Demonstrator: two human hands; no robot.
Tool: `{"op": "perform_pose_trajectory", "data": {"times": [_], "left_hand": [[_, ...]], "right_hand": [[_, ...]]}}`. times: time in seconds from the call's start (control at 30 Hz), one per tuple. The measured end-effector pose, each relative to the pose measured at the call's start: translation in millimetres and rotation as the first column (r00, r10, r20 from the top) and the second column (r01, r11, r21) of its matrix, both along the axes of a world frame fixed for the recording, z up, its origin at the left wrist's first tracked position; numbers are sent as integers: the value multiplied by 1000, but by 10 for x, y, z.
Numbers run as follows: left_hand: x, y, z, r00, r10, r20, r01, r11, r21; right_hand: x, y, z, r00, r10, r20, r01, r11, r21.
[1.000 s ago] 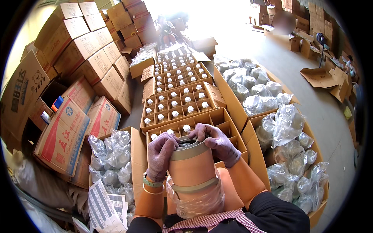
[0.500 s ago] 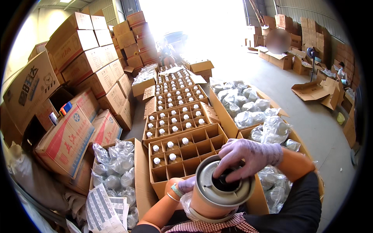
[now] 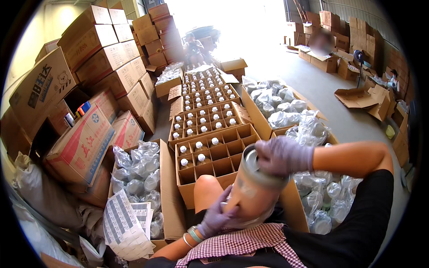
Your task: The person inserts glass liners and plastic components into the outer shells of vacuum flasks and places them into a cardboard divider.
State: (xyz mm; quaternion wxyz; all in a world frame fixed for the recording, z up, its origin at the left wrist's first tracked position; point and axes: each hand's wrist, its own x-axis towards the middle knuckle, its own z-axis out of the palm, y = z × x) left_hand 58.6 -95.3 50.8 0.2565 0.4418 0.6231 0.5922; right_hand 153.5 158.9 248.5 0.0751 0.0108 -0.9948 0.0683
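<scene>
A large brownish canister (image 3: 251, 193) with a grey round rim stands tilted in front of my lap. My left hand (image 3: 218, 218), in a light purple glove, is wrapped round its lower left side. At the top, my right hand (image 3: 284, 156), gloved alike, is closed over the rim and blurred by motion; what its fingers grip is hidden. Just beyond is a divided carton (image 3: 210, 172), where several white-capped bottles (image 3: 200, 146) stand in the left and far cells. Its other visible cells hold no bottles.
More divided cartons of capped bottles (image 3: 203, 120) run away in a row. Open boxes of plastic-wrapped containers (image 3: 135, 174) flank me. Printed sheets (image 3: 125, 223) lie over the left box. Stacked cartons (image 3: 107, 62) rise at left; other people sit farther off.
The canister has gone from nearly upright to tilted. My right hand has left the black centre of its top and shows as a fist; my left hand now shows on its side.
</scene>
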Motion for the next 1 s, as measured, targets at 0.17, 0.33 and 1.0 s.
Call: {"op": "perform_pose_trajectory", "data": {"times": [0.17,0.33,1.0], "left_hand": [[181,213,13,987,-11,158,34,989,-142],[-306,-286,42,823,-130,552,99,991,85],[-156,-284,32,768,109,631,-399,852,339]], "right_hand": [[-359,531,-81,901,-307,308,321,947,4],[-62,-185,480,886,463,-11,-463,884,-68],[-945,-268,-53,869,141,-475,-434,679,-592]]}}
